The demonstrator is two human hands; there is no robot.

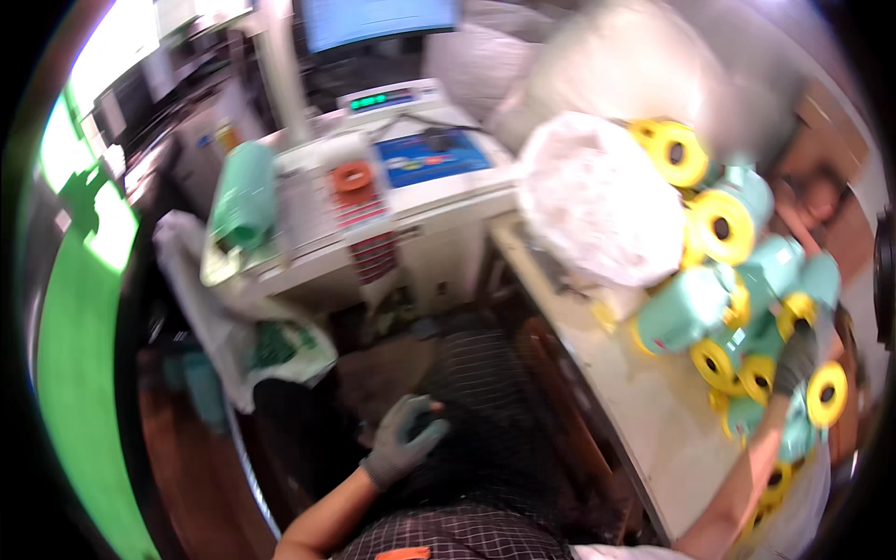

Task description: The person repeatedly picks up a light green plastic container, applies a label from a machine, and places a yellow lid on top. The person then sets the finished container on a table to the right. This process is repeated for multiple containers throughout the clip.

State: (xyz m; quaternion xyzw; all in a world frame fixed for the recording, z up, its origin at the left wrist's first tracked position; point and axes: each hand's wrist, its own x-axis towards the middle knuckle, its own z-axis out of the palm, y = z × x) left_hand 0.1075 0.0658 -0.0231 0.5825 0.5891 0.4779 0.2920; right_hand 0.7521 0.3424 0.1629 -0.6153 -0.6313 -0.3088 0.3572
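Observation:
My left hand [408,441], in a grey glove, hangs over my lap with thumb and fingers apart and nothing between them. My right hand [796,359], gloved too, reaches far right into a heap of teal rolls with yellow ring ends. One roll [686,308] lies at the heap's near left side. A yellow roll end [826,394] shows just beside my right wrist. The right fingers blur against the rolls, so whether they grip one is not clear. Several more rolls, such as the one with an upper yellow end [721,228], are stacked around it.
A white table [625,401] runs along my right, bearing a white sack [602,201]. Ahead stand a weighing scale display [378,100], an orange tape roll [353,179] and a teal roll [245,196] on a desk. An open bag [294,350] sits at left.

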